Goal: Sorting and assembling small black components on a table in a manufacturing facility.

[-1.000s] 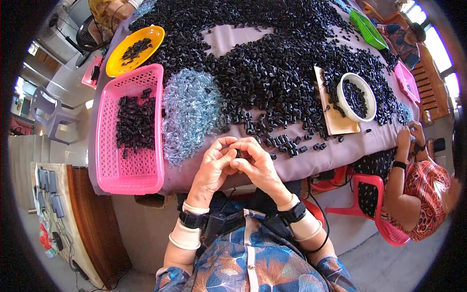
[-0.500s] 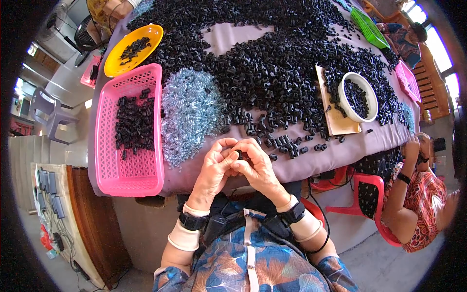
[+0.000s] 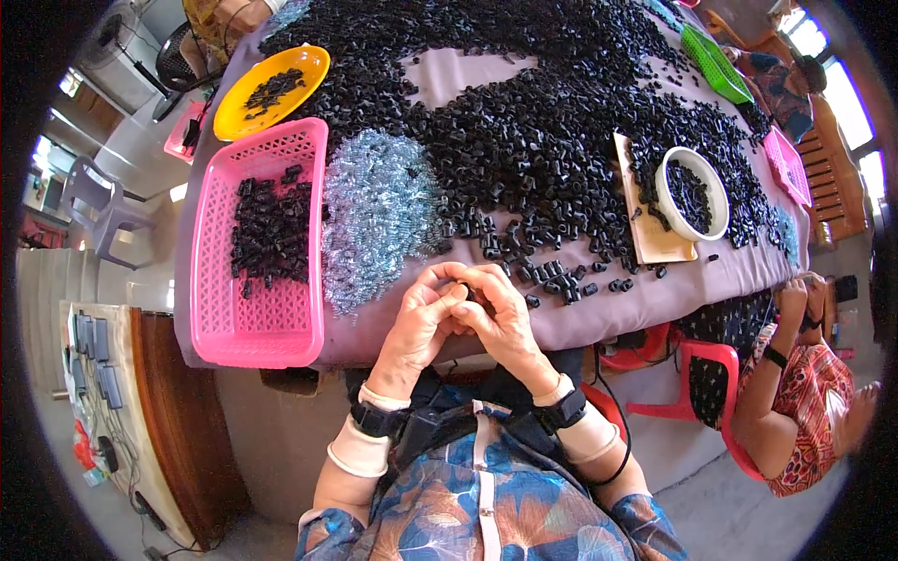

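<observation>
Both of my hands meet in front of my body, just over the near table edge. Between their fingertips is a small black plastic part (image 3: 468, 292), mostly covered by the fingers. My left hand (image 3: 423, 323) pinches it from one side, its thumb pressed against it. My right hand (image 3: 500, 318) closes on it from the other side with bent fingers. Just beyond lies a pile of small silvery coil springs (image 3: 379, 220). A wide spread of loose black plastic parts (image 3: 524, 150) covers much of the table, some of them close to my right hand.
At left are a pink basket (image 3: 257, 337) holding black parts and a yellow plate (image 3: 304, 86). A white bowl (image 3: 718, 210) rests by a cardboard piece (image 3: 655, 245) on the right. Another person (image 3: 795, 402) sits on a pink chair (image 3: 692, 374). A green basket (image 3: 716, 65) stands farther back.
The view has shifted slightly, moving the table things a little to the right in the picture. My hands stay together with the black part, the fingers slightly rearranged around it.
</observation>
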### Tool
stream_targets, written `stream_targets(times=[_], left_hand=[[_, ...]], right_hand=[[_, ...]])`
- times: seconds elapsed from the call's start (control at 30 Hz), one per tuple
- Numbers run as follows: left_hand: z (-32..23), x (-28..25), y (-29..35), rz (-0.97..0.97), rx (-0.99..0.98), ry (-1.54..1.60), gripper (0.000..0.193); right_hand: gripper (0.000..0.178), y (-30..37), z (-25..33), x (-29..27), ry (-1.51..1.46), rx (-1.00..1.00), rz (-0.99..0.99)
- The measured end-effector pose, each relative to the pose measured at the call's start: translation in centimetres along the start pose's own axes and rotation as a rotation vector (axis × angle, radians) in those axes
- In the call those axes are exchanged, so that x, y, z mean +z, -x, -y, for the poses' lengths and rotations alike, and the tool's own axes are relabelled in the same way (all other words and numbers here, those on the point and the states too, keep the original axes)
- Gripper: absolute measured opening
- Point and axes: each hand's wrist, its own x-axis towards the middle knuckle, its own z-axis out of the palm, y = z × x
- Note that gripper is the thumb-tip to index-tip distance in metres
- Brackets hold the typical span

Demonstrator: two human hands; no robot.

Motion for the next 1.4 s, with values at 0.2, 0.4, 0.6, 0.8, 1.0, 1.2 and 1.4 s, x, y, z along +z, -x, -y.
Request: stream_targets(times=[0.2,0.4,0.6,0.8,1.0,1.2,1.4], left_hand=[[-1.2,0.8,1.3,-0.049,0.151,-0.17,0.021],[-10.4,1.7,3.2,-0.439,0.753,-0.377,0.036],[-8.6,0.8,2.5,-0.41,0.702,-0.751,0.028],[-2.9,-1.1,-0.8,-0.459,0.766,-1.541,0.014],[-2.7,-0.3,-1.3,-0.512,0.585,-1.731,0.007],[-2.4,0.1,-0.8,-0.455,0.698,-1.641,0.006],[-1.6,0.4,-0.2,-0.18,0.769,-1.325,0.01]], right_hand=[[0.029,0.9,-0.4,0.1,-0.364,0.2,-0.077],[0.022,0.7,-0.3,0.1,-0.268,0.232,-0.073],[0.019,0.8,0.0,0.4,-0.168,0.224,-0.068],[0.019,0.7,0.4,0.4,-0.122,0.231,-0.073],[0.019,0.7,0.2,0.2,-0.098,0.222,-0.064],[0.018,0.6,0.2,0.4,-0.103,0.256,-0.079],[0.014,0.2,0.2,0.8,-0.099,0.212,-0.062]])
